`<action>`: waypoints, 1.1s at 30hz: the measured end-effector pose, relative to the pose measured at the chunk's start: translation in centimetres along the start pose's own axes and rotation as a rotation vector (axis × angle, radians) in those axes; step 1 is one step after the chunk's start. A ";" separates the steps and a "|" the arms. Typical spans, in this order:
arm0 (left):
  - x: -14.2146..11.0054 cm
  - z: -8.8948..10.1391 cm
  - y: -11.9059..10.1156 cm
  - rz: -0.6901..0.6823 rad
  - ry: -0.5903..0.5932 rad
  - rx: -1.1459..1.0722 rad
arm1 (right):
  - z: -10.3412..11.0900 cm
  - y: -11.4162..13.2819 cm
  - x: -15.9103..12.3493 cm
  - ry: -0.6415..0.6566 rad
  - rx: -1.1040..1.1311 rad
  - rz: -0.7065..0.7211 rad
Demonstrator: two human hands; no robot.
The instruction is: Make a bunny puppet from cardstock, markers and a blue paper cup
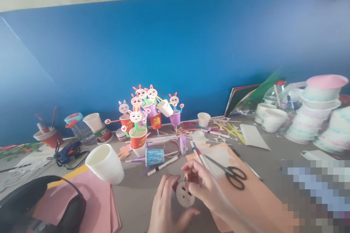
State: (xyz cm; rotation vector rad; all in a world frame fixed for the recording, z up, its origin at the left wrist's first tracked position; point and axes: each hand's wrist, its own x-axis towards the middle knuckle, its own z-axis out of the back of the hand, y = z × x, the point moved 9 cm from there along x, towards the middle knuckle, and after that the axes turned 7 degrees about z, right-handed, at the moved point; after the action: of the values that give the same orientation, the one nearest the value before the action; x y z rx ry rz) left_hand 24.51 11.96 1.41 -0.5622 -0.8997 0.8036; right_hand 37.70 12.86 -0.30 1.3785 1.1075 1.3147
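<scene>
Paper face (185,198): left of the scissors (229,170) and nearer the wearer, held above the surface (133,200). One ear (186,177) shows at its top edge.

Right hand (203,185): appears to grasp the face, thumb over its upper right edge, fingers curled above. Left hand (168,200): half curled around the left side of the face, thumb spread below it; contact is partly hidden, so cannot tell whether it grips.

Possible faults (judgement):
1. Ear bends or comes off. Cause: small, thin part, crowded by the right fingers.
2. Face creases or its drawn features smudge. Cause: a firm thumb press, if the ink is damp; dampness cannot be told.
3. Orange paper (257,204), beneath the scissors and extending toward the wearer, drags and shifts them. Cause: right forearm sweeping low.
4. White marker (162,166), left of the scissors, rolls. Cause: a knock from the left fingers.
</scene>
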 end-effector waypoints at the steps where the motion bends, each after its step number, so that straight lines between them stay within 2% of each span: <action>1: 0.2 0.2 0.2 0.035 0.003 -0.052 | -0.1 0.0 0.0 0.009 0.002 -0.007; 8: 0.5 -1.0 2.3 0.407 0.175 -0.434 | -0.6 0.5 -0.1 0.060 -0.003 -0.016; 14: 0.1 -2.6 3.4 0.559 0.257 -0.683 | -1.3 0.7 -0.4 0.128 -0.049 0.020; 18: -0.3 -2.9 4.8 0.651 0.185 -0.847 | -0.4 1.5 -0.1 0.124 -0.064 -0.002; 21: -0.6 -2.6 6.1 0.733 0.092 -0.929 | 0.9 1.6 0.2 0.111 -0.302 -0.023; 24: -0.7 -1.8 7.0 0.776 0.024 -0.926 | 0.7 1.1 0.1 0.259 -0.635 -0.029; 27: -0.5 -0.8 7.5 0.789 -0.036 -0.902 | -0.5 0.5 -0.5 0.414 -0.786 0.008; 30: -0.5 -0.5 7.7 0.788 -0.066 -0.913 | -1.1 0.0 -1.0 0.462 -0.868 0.024; 33: -0.6 -0.7 7.7 0.766 -0.061 -0.921 | -1.0 -0.5 -1.1 0.448 -0.907 -0.001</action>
State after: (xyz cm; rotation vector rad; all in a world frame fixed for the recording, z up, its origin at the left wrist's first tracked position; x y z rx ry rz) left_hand 22.05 15.93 -4.71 -1.7689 -1.1045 1.0616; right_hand 36.65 11.92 -0.94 0.4212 0.6132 1.8523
